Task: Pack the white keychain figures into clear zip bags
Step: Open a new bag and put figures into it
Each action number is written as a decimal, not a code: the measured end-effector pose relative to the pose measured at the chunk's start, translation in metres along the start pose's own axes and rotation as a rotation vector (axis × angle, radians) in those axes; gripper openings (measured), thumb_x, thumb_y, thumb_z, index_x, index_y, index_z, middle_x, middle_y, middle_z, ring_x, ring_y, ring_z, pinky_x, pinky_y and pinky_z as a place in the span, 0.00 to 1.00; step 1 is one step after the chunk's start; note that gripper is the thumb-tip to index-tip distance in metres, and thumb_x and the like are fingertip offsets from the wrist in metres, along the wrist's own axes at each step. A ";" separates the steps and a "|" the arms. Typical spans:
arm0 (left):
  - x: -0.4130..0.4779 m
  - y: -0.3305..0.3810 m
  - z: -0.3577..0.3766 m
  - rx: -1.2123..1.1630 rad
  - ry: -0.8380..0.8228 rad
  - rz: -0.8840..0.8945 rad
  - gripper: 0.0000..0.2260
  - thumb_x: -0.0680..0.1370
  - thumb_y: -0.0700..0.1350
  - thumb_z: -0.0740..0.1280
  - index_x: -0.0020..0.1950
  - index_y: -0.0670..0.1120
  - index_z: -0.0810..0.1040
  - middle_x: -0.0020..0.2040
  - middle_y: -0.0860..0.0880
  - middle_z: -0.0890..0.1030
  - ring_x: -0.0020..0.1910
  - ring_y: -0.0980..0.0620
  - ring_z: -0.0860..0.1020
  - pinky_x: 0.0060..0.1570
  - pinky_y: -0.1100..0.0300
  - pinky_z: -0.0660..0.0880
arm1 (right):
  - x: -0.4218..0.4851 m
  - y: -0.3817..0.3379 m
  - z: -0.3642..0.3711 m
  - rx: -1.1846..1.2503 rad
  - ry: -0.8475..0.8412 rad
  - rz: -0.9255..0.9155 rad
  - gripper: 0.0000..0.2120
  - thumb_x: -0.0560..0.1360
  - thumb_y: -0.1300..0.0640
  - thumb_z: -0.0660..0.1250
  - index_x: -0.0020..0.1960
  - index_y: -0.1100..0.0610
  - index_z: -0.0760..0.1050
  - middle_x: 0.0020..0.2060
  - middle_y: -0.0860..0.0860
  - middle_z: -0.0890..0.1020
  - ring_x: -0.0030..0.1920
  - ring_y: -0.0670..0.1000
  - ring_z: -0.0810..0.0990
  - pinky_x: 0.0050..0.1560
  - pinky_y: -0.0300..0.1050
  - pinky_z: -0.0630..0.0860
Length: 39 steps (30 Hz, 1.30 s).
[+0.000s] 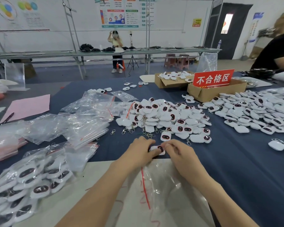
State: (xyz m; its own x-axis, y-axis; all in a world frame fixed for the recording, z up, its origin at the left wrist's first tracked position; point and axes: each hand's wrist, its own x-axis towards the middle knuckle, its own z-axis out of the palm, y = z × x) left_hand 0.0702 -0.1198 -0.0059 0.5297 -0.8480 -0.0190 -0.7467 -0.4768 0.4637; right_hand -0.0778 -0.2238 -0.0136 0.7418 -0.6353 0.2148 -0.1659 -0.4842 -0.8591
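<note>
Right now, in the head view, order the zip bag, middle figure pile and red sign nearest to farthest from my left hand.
1. zip bag, just below the left hand.
2. figure pile, ahead, slightly right.
3. red sign, far right, back.

— What sort of place is it?
— A factory packing floor. White keychain figures lie in great heaps on a blue-covered table, with stacks of clear zip bags beside them.
— What else shows it?
— A red sign with Chinese characters stands in a cardboard box, printed charts hang on the far wall, and another worker sits at a long bench under a metal frame.
</note>
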 end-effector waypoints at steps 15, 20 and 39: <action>-0.004 -0.025 0.007 -1.052 0.366 -0.094 0.06 0.82 0.48 0.67 0.57 0.52 0.81 0.44 0.54 0.85 0.40 0.56 0.81 0.41 0.63 0.78 | 0.063 -0.003 0.056 0.399 -0.109 0.073 0.09 0.81 0.58 0.66 0.53 0.44 0.81 0.39 0.39 0.85 0.40 0.38 0.81 0.38 0.33 0.77; 0.000 -0.030 0.007 -1.059 0.322 -0.097 0.07 0.83 0.50 0.66 0.52 0.55 0.84 0.42 0.55 0.85 0.40 0.57 0.82 0.39 0.66 0.77 | 0.062 0.005 0.056 0.489 -0.114 0.044 0.11 0.81 0.58 0.67 0.57 0.44 0.82 0.46 0.43 0.86 0.44 0.41 0.82 0.42 0.37 0.80; 0.000 -0.030 0.010 -1.077 0.293 -0.062 0.08 0.83 0.50 0.65 0.56 0.54 0.84 0.43 0.56 0.84 0.35 0.55 0.79 0.36 0.67 0.75 | 0.061 0.006 0.053 0.620 -0.155 0.110 0.09 0.80 0.57 0.68 0.54 0.48 0.86 0.49 0.48 0.87 0.51 0.46 0.85 0.51 0.41 0.82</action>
State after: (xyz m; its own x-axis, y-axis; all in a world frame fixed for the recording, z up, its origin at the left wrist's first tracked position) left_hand 0.0884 -0.1074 -0.0285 0.7344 -0.6746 0.0748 -0.0527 0.0532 0.9972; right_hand 0.0007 -0.2339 -0.0305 0.8349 -0.5445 0.0809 0.1256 0.0452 -0.9911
